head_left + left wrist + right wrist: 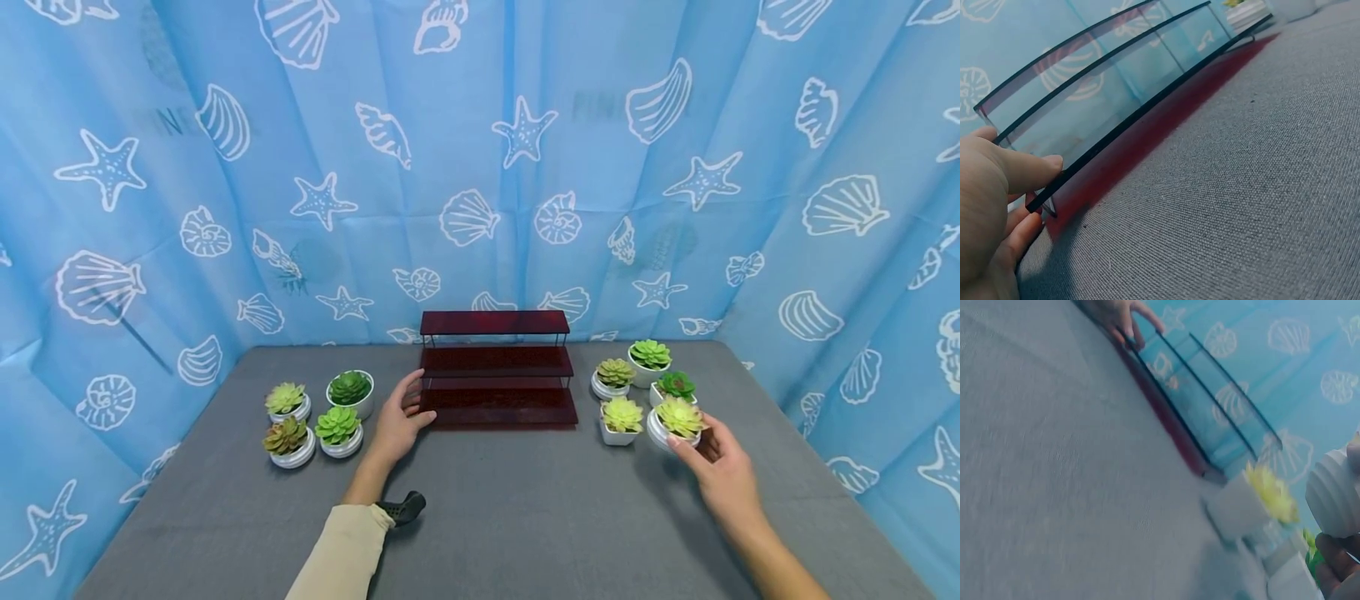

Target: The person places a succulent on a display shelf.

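Observation:
A dark red three-tier display shelf [497,408] stands at the back of the table. My left hand [397,425] grips its left end; in the left wrist view the thumb [1035,172] lies over the lowest tier [1147,119] and fingers reach below it. My right hand [726,471] holds a potted succulent [678,417], yellow-green with pinkish tips, by its white ribbed round pot [1335,494]. The pot appears lifted off the table. Close beside it are a yellow-green succulent in a square pot [620,421] and a red-centred green one [677,387].
Two more potted succulents, an olive one [613,379] and a bright green one [649,357], stand at the back right. Several others, among them a dark green one [351,390], are grouped left of the shelf. A blue shell-print curtain [480,167] hangs behind the grey table [525,517].

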Available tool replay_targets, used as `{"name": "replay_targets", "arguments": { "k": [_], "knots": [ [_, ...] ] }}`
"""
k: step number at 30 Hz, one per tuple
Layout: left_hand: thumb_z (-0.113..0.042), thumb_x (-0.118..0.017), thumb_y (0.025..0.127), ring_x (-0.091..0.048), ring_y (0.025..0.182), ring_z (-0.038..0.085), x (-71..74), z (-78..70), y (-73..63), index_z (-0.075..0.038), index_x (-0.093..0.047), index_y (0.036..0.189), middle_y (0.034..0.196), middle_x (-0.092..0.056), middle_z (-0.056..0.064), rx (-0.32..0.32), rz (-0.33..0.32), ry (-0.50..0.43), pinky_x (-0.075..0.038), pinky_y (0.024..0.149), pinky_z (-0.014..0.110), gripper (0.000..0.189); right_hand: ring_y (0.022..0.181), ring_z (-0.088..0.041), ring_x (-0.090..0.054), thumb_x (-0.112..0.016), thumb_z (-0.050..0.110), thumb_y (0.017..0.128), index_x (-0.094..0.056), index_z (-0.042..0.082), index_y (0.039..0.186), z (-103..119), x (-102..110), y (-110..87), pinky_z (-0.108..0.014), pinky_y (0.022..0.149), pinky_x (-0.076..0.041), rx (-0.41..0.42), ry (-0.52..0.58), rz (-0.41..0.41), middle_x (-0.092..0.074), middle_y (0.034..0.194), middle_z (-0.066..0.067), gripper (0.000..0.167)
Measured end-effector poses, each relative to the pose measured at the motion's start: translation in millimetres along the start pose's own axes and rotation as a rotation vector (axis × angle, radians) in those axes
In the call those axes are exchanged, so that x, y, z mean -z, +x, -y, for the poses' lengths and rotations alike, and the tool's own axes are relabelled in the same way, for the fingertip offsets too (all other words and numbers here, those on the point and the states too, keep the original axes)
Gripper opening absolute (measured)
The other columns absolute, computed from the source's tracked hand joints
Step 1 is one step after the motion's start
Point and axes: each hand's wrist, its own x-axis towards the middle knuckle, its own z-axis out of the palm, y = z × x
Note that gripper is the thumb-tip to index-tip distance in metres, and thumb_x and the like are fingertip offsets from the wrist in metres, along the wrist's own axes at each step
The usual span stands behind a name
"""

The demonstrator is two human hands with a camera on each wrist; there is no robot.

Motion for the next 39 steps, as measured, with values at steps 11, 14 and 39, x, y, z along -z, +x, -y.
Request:
{"name": "replay_targets", "arguments": {
  "k": [11,14,39],
  "knots": [
    [0.01,-0.069,0.083,-0.049,0.122,0.039,-4.8,1.7,-0.2,-0.012,-0.041,0.147,0.137,-0.049,0.024,0.008,-0.015,0.052,-0.041,0.1,0.051,0.073,0.097,0.009,-0.051,-0.065,0.009,0.094,-0.044,-0.007,0.137,27,-16,14.2,-0.007,0.078,-0.044,0.056,0.085,0.053,-0.053,0.102,0.024,0.051],
    [0.011,-0.069,0.083,-0.049,0.122,0.039,-4.4,1.2,0.5,-0.013,-0.041,0.147,0.138,-0.049,0.024,0.005,-0.021,0.053,-0.041,0.1,0.051,0.074,0.098,0.007,-0.052,-0.065,0.008,0.094,-0.044,-0.007,0.137,32,-23,20.5,-0.008,0.08,-0.044,0.079,0.114,0.059,-0.056,0.105,0.016,0.05],
    [0.01,-0.068,0.085,-0.047,0.124,0.041,-2.1,2.1,-0.5,-0.012,-0.039,0.148,0.139,-0.046,0.026,-0.002,0.001,0.065,-0.04,0.101,0.052,0.073,0.127,-0.033,-0.046,-0.064,0.025,0.096,-0.033,-0.002,0.147,56,-82,100.3,-0.047,0.101,-0.042,-0.064,0.107,0.194,-0.048,0.139,-0.024,0.066]
  ]
}}
